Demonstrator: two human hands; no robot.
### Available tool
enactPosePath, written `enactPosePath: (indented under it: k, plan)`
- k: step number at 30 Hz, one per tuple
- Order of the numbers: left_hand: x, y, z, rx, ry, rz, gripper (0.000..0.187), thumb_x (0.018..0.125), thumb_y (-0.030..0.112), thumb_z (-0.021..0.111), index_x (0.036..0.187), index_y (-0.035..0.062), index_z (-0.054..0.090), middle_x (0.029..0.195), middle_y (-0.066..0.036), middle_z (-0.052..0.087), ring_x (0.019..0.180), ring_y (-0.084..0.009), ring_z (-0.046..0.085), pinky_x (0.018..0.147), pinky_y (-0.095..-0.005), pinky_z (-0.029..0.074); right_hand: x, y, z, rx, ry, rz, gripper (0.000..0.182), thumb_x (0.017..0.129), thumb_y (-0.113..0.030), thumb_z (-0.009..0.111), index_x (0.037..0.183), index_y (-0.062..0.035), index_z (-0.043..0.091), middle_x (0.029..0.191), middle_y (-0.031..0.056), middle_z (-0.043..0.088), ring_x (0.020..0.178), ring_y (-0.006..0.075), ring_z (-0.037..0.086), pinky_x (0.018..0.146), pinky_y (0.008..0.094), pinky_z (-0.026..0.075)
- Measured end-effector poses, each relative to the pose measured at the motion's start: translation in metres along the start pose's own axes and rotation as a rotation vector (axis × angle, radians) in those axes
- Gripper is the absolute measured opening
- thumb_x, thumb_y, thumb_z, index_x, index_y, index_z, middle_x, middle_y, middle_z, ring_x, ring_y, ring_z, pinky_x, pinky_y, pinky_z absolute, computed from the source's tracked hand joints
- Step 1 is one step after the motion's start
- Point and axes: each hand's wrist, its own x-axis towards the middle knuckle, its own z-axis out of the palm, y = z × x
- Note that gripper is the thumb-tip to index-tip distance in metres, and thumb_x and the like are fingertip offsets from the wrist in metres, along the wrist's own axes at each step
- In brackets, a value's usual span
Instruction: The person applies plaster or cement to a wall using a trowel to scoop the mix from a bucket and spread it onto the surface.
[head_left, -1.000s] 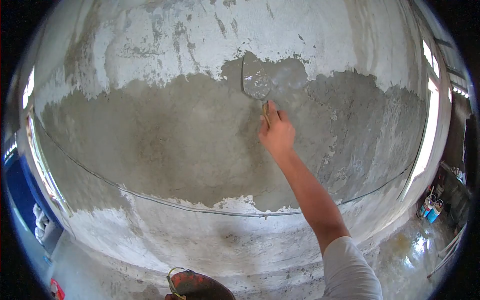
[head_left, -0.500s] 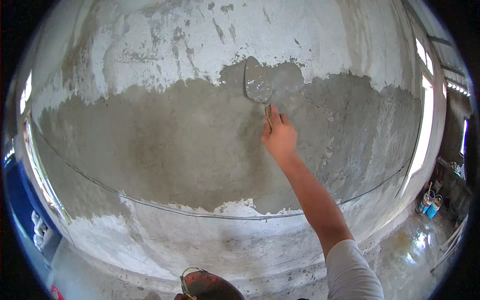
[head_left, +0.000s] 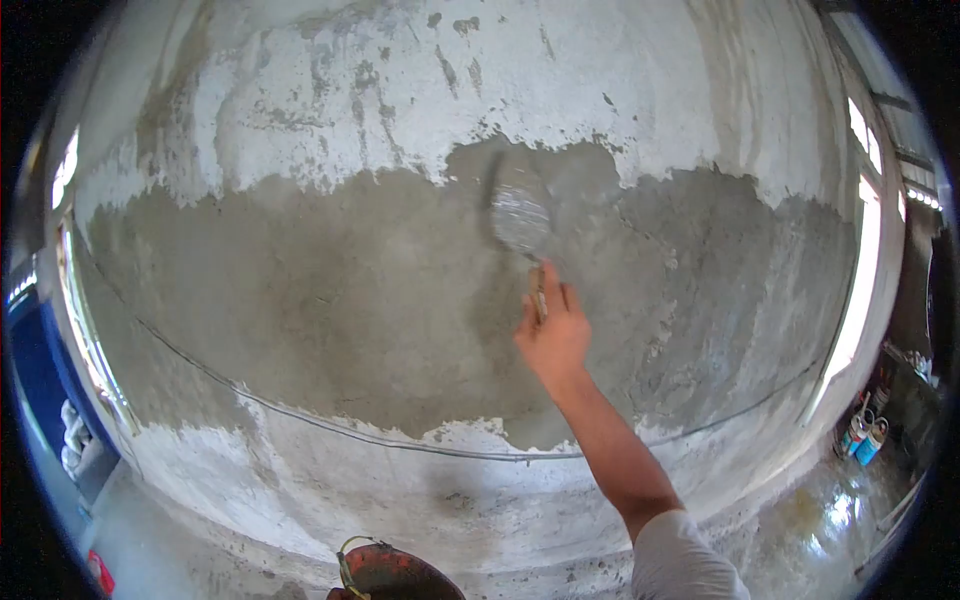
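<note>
My right hand [head_left: 556, 335] is closed around the handle of a trowel [head_left: 521, 210], arm stretched out towards the wall. The trowel's rounded blade points upward, with wet grey plaster glistening on it, smeared by motion. Behind the blade is the band of damp grey plaster [head_left: 390, 290], just below its ragged upper edge. At the bottom edge, a small part of my left hand [head_left: 336, 594] shows at the left rim of a reddish bucket [head_left: 410, 572] with a thin loop handle; most of that hand is out of frame.
Bare whitish wall [head_left: 330, 80] lies above the plaster band. A thin cable [head_left: 350, 437] sags across the wall below. Bright windows [head_left: 848, 290] stand at both sides. Blue and white canisters [head_left: 870, 440] stand on the wet floor [head_left: 800, 510] at right; something red [head_left: 101, 571] lies at lower left.
My right hand and the trowel have moved downward, so the blade sits lower on the plaster band. The view has shifted slightly, and the bucket appears a little farther left.
</note>
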Motion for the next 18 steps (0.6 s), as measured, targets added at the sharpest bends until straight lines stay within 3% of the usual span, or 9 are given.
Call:
enactPosePath:
  k: [2,4,5,7,10,11,13,15,18]
  plan:
    - [-0.007,0.013,-0.001,0.034,0.009,0.041,0.017,0.083,0.01,0.058,0.074,-0.0029,0.057,0.063,-0.009,0.055,0.057,-0.0202,0.049,0.053,-0.0413,0.041,-0.01,0.013,0.009,-0.008,0.089,0.127,0.074,0.087,-0.012,0.067,0.155,-0.0159,0.039,0.105,0.0214,0.062,0.075,0.0374,0.068,0.062,0.0491,0.057]
    - [-0.015,0.037,-0.004,0.074,-0.002,0.035,0.013,0.081,0.009,0.057,0.077,-0.0032,0.059,0.064,-0.01,0.057,0.056,-0.0196,0.049,0.054,-0.0404,0.042,-0.017,0.003,0.025,-0.012,0.0,0.188,0.074,0.086,-0.013,0.067,0.155,-0.0158,0.039,0.107,0.0221,0.062,0.078,0.0376,0.069,0.063,0.0492,0.057]
    - [-0.002,0.007,-0.003,0.08,0.002,0.038,0.013,0.081,0.009,0.057,0.077,-0.0032,0.059,0.064,-0.01,0.057,0.056,-0.0196,0.049,0.054,-0.0404,0.042,-0.018,-0.008,0.034,-0.029,-0.081,0.238,0.074,0.086,-0.013,0.067,0.155,-0.0158,0.038,0.108,0.0227,0.062,0.081,0.0379,0.07,0.064,0.0494,0.058]
    - [0.032,-0.08,-0.007,0.002,-0.027,0.104,0.014,0.082,0.009,0.06,0.078,-0.0037,0.06,0.065,-0.01,0.058,0.056,-0.0192,0.05,0.053,-0.04,0.042,-0.028,-0.023,0.071,-0.039,-0.251,0.095,0.076,0.085,-0.015,0.067,0.156,-0.0158,0.037,0.111,0.0238,0.062,0.084,0.0389,0.071,0.066,0.049,0.059]
    - [-0.001,0.016,-0.01,0.088,-0.008,0.068,0.014,0.084,0.011,0.061,0.08,-0.0034,0.061,0.066,-0.01,0.058,0.056,-0.0199,0.051,0.052,-0.0388,0.043,-0.03,-0.067,0.068,0.094,-0.436,-0.002,0.075,0.086,-0.017,0.066,0.155,-0.0156,0.038,0.111,0.0243,0.064,0.086,0.0408,0.071,0.069,0.0506,0.06]
    - [0.005,0.009,-0.018,0.093,-0.008,0.07,0.014,0.084,0.011,0.061,0.08,-0.0034,0.061,0.066,-0.01,0.058,0.056,-0.0199,0.051,0.052,-0.0388,0.043,-0.032,-0.067,0.067,0.096,-0.435,0.002,0.075,0.086,-0.017,0.066,0.155,-0.0156,0.038,0.111,0.0243,0.064,0.086,0.0408,0.071,0.069,0.0506,0.06]
    - [0.026,-0.015,-0.032,-0.013,-0.06,-0.056,0.014,0.085,0.011,0.061,0.084,-0.0031,0.062,0.068,-0.012,0.06,0.058,-0.0214,0.054,0.053,-0.0392,0.044,-0.033,-0.058,0.06,0.212,-0.172,-0.014,0.071,0.086,-0.017,0.067,0.153,-0.0132,0.041,0.106,0.0235,0.065,0.081,0.0411,0.07,0.067,0.0501,0.059]
    - [0.041,-0.02,-0.039,0.014,-0.074,-0.049,0.014,0.085,0.011,0.061,0.084,-0.003,0.062,0.068,-0.012,0.06,0.059,-0.0215,0.054,0.053,-0.0393,0.044,-0.02,-0.034,0.052,0.201,0.072,0.029,0.068,0.087,-0.016,0.067,0.151,-0.012,0.044,0.102,0.0224,0.065,0.078,0.0411,0.069,0.066,0.0492,0.059]
    - [0.067,-0.024,-0.046,0.097,-0.103,-0.03,0.014,0.085,0.011,0.061,0.084,-0.0028,0.063,0.068,-0.012,0.06,0.059,-0.0217,0.053,0.054,-0.0394,0.044,0.012,-0.018,0.045,0.077,0.234,0.087,0.067,0.087,-0.015,0.067,0.15,-0.0109,0.045,0.101,0.0215,0.065,0.075,0.0408,0.068,0.064,0.0482,0.058]
